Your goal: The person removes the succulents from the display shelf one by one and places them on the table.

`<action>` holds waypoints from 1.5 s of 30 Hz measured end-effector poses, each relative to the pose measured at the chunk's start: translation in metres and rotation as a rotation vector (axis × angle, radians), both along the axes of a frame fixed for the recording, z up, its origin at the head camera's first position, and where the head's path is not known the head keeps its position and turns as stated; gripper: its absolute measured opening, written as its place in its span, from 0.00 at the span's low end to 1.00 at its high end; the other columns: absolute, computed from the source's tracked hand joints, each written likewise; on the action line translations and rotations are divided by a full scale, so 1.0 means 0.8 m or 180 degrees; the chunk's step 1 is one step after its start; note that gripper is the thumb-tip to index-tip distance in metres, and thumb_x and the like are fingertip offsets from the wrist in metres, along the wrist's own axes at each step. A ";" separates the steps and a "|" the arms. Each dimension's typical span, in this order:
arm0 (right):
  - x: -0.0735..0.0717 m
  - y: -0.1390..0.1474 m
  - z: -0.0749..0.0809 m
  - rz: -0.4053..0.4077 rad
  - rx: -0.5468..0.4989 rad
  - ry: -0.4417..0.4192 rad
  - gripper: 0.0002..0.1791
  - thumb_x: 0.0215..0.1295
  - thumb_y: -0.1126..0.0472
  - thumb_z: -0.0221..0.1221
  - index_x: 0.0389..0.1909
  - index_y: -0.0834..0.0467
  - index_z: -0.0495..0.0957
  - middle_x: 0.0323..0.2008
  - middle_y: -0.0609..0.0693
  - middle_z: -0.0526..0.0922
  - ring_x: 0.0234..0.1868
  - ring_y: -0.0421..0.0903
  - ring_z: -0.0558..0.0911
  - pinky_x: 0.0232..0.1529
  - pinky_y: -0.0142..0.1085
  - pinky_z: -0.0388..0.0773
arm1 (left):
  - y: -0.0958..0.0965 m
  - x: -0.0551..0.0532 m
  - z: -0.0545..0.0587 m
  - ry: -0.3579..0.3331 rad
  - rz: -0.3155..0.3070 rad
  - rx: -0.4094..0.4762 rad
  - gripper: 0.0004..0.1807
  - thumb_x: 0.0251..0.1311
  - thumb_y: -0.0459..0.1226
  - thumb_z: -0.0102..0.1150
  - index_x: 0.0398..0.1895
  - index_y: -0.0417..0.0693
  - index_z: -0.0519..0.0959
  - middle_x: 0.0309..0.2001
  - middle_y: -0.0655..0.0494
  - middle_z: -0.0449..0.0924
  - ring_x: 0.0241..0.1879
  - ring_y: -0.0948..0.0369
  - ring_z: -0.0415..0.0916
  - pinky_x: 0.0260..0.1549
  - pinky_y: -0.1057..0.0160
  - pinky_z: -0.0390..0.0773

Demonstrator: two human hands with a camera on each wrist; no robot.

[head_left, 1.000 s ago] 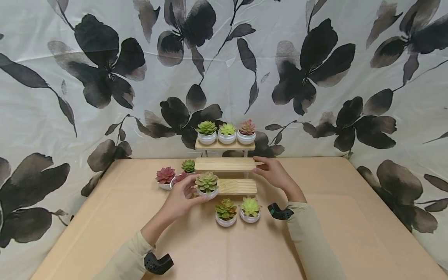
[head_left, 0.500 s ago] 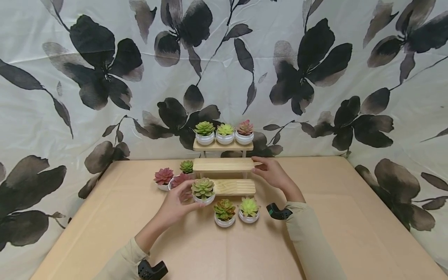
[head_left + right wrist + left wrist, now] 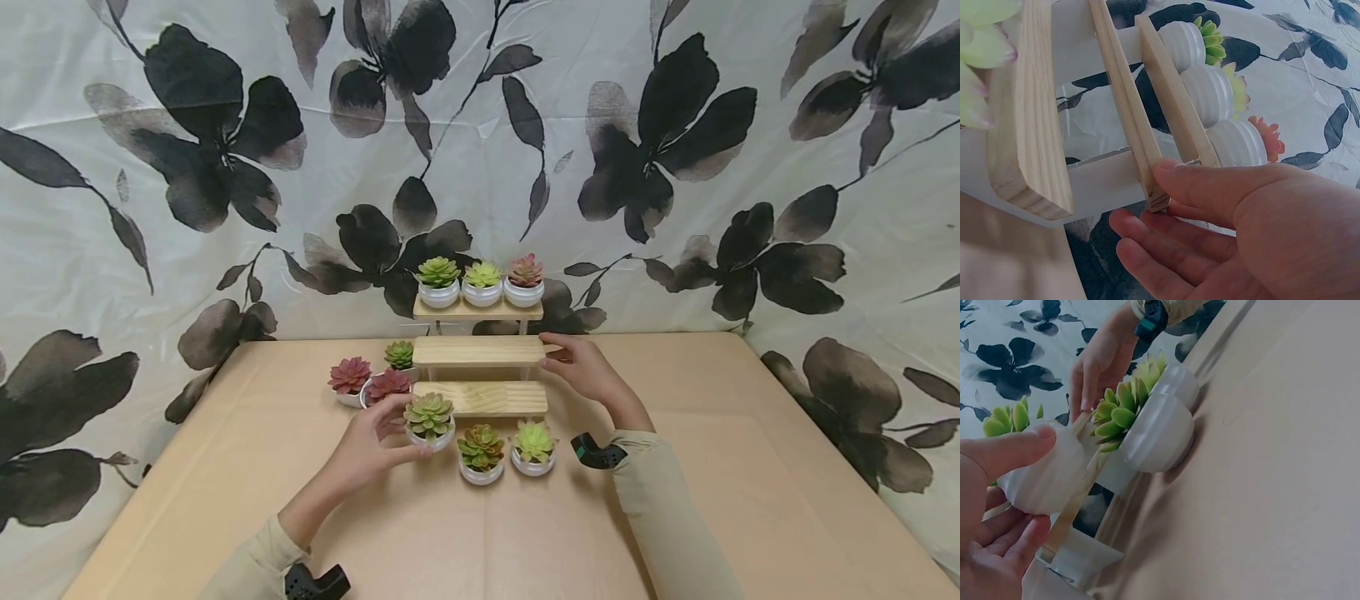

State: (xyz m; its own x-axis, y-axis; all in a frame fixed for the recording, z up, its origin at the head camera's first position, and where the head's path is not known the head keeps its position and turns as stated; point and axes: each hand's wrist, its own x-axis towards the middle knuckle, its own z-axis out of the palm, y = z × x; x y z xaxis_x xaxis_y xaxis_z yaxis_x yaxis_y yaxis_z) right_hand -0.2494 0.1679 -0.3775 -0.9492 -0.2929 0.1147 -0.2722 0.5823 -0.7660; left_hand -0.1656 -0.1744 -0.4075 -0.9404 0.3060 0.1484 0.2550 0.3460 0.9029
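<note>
My left hand grips a green succulent by its white pot, thumb on one side and fingers underneath in the left wrist view. It is beside the left end of the lowest board of a three-tier wooden stand. My right hand pinches the right end of the middle board, thumb on its top face in the right wrist view. In front of the stand sit a red-tinged green succulent and a pale green succulent, both in white pots.
The top board bears three potted succulents, two green and a pink one. Left of the stand are two dark pink succulents and a green one. A floral cloth hangs behind the table.
My left hand has drawn the succulent left and toward me, away from the front of the lowest board. The right hand keeps its hold on the middle board.
</note>
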 end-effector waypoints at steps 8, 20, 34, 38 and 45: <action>0.001 -0.001 0.000 -0.0012 0.0000 0.0001 0.28 0.67 0.63 0.58 0.67 0.63 0.66 0.65 0.64 0.70 0.57 0.59 0.80 0.57 0.49 0.80 | -0.007 0.002 -0.006 -0.0168 -0.0110 -0.0063 0.38 0.42 0.41 0.78 0.60 0.49 0.72 0.57 0.47 0.77 0.48 0.56 0.81 0.52 0.65 0.81; 0.002 -0.001 0.001 -0.0014 -0.0013 -0.0028 0.28 0.67 0.63 0.58 0.68 0.63 0.66 0.65 0.64 0.70 0.57 0.58 0.80 0.57 0.49 0.80 | -0.015 0.008 -0.026 -0.0322 -0.0316 -0.0082 0.38 0.43 0.40 0.77 0.59 0.47 0.71 0.57 0.43 0.75 0.47 0.52 0.83 0.46 0.66 0.83; 0.003 -0.003 -0.001 -0.0018 -0.0027 -0.0025 0.28 0.67 0.63 0.58 0.68 0.62 0.66 0.66 0.63 0.69 0.57 0.59 0.80 0.57 0.48 0.80 | -0.013 0.008 -0.044 -0.0353 -0.0545 0.0026 0.36 0.43 0.38 0.77 0.58 0.45 0.70 0.57 0.42 0.73 0.44 0.61 0.83 0.44 0.68 0.84; 0.004 -0.003 -0.001 0.0009 -0.0065 -0.0022 0.28 0.67 0.63 0.58 0.68 0.63 0.66 0.66 0.64 0.69 0.58 0.60 0.79 0.58 0.48 0.79 | -0.014 0.009 -0.046 -0.0387 -0.0549 0.0029 0.37 0.44 0.37 0.77 0.59 0.44 0.70 0.57 0.42 0.73 0.45 0.60 0.83 0.45 0.68 0.84; 0.005 -0.003 -0.001 -0.0044 -0.0014 -0.0045 0.28 0.67 0.63 0.59 0.68 0.62 0.66 0.66 0.63 0.70 0.58 0.60 0.79 0.58 0.49 0.79 | -0.015 0.009 -0.047 -0.0473 -0.0547 0.0070 0.37 0.44 0.35 0.76 0.59 0.42 0.68 0.57 0.40 0.71 0.44 0.62 0.83 0.46 0.68 0.84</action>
State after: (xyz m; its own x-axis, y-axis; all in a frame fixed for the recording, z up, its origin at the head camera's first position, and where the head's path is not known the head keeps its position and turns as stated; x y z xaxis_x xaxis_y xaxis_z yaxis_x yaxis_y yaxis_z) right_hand -0.2455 0.1655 -0.3781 -0.9547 -0.2792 0.1024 -0.2533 0.5826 -0.7723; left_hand -0.1587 -0.1862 -0.4455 -0.8868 0.4618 0.0205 0.1721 0.2887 0.9418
